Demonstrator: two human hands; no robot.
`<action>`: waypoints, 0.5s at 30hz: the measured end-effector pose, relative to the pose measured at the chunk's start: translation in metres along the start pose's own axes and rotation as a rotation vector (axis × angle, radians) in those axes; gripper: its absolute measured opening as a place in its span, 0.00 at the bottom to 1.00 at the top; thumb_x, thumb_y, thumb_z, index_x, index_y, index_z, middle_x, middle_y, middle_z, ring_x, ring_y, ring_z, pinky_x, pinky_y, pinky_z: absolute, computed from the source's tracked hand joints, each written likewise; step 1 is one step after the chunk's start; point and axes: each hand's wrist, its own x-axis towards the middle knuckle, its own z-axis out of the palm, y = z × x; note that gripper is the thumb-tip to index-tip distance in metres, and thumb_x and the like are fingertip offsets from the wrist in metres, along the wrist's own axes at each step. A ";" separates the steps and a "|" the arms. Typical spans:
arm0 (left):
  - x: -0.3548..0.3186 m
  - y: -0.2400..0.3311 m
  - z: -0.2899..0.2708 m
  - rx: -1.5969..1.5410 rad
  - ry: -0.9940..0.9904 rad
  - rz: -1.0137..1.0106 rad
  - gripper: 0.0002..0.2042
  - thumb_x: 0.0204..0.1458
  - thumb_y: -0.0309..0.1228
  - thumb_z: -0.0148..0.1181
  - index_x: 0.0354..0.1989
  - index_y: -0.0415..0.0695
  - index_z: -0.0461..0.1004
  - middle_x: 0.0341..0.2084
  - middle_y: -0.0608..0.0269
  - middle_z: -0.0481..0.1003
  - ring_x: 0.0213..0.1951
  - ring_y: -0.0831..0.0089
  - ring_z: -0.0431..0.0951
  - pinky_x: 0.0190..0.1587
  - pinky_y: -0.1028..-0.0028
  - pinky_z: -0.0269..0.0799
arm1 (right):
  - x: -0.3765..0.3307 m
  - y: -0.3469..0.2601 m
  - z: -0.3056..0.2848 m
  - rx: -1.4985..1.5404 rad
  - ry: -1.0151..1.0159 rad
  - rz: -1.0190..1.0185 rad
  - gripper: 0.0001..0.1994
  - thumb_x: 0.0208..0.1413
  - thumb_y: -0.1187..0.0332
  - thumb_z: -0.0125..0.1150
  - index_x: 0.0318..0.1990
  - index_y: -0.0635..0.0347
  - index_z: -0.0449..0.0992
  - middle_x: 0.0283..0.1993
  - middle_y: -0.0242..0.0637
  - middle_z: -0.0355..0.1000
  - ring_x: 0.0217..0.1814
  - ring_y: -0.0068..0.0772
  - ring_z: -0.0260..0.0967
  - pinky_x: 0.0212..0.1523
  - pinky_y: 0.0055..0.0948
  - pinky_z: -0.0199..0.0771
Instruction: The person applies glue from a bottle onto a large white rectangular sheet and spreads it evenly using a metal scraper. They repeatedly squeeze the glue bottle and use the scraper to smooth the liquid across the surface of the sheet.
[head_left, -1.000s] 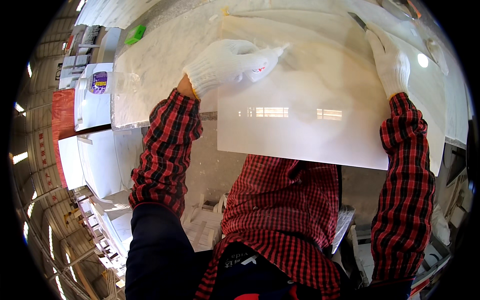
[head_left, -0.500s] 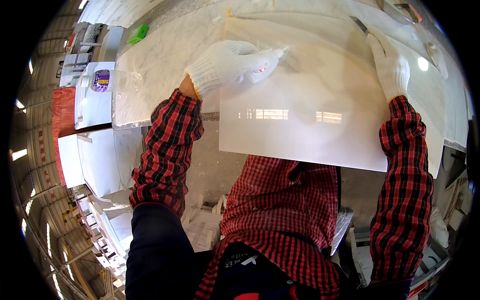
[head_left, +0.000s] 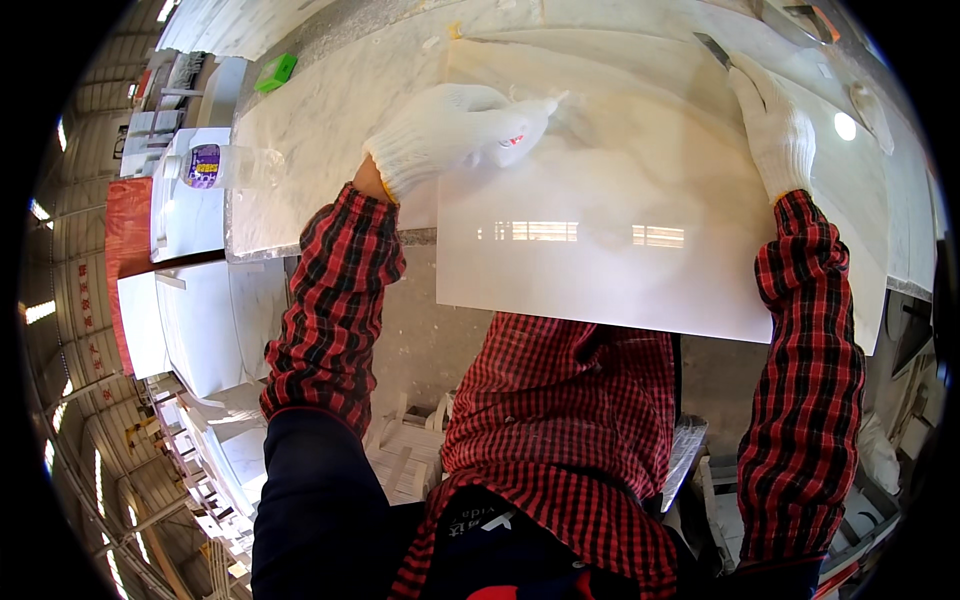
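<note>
A polished white and beige stone slab (head_left: pixel 600 275) lies on the worktop before me, its near edge sticking out toward my body. My left hand (head_left: pixel 440 135), in a white knit glove, is wrapped round a small white squeeze bottle (head_left: pixel 522 138) with red print. The bottle lies tilted over the slab's left part, its tip pointing right; whether the tip touches the stone I cannot tell. At the slab's right side is my gloved right hand (head_left: pixel 780 135), closed on a flat dark blade (head_left: pixel 712 48), probably a scraper, which points up and left. Its handle is hidden in the glove.
Left of my left hand a clear plastic bottle (head_left: pixel 245 167) with a purple label lies on its side. A green box (head_left: pixel 276 72) sits at the far left of the worktop. A whitish crumpled item (head_left: pixel 873 115) lies beyond my right hand. Stacked slabs (head_left: pixel 205 320) stand at left.
My left hand and the squeeze bottle have shifted slightly left. My right hand still holds the blade in nearly the same place.
</note>
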 end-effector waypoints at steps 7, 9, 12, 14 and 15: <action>-0.001 0.000 0.000 -0.057 -0.002 0.002 0.22 0.56 0.52 0.63 0.35 0.43 0.83 0.23 0.71 0.75 0.26 0.80 0.71 0.31 0.77 0.67 | 0.001 0.005 0.001 0.015 0.029 -0.016 0.21 0.67 0.47 0.53 0.60 0.40 0.79 0.60 0.35 0.78 0.62 0.46 0.74 0.60 0.38 0.72; -0.001 -0.001 0.001 -0.058 0.003 0.003 0.22 0.56 0.52 0.63 0.35 0.43 0.83 0.23 0.71 0.75 0.26 0.80 0.71 0.30 0.77 0.67 | 0.001 0.005 0.001 0.027 0.035 -0.019 0.21 0.67 0.47 0.53 0.60 0.40 0.79 0.60 0.36 0.78 0.61 0.46 0.74 0.60 0.38 0.72; -0.001 -0.003 -0.002 -0.048 -0.020 -0.022 0.22 0.56 0.53 0.63 0.35 0.42 0.83 0.23 0.71 0.76 0.26 0.80 0.71 0.30 0.76 0.66 | 0.001 0.003 0.001 0.023 0.021 -0.023 0.20 0.67 0.48 0.53 0.60 0.40 0.79 0.59 0.36 0.78 0.61 0.46 0.74 0.60 0.38 0.72; -0.003 -0.003 -0.004 -0.064 -0.034 -0.038 0.19 0.58 0.47 0.64 0.40 0.41 0.84 0.26 0.70 0.76 0.26 0.81 0.71 0.30 0.78 0.65 | 0.001 0.003 0.003 0.025 0.024 -0.024 0.20 0.67 0.48 0.54 0.60 0.40 0.79 0.60 0.35 0.78 0.60 0.46 0.75 0.59 0.38 0.73; -0.004 -0.002 -0.005 -0.072 -0.042 -0.044 0.17 0.59 0.44 0.64 0.42 0.40 0.84 0.27 0.70 0.77 0.27 0.82 0.70 0.30 0.78 0.65 | 0.000 0.002 0.003 0.025 0.026 -0.025 0.20 0.67 0.48 0.54 0.60 0.40 0.79 0.60 0.34 0.78 0.59 0.46 0.75 0.59 0.38 0.74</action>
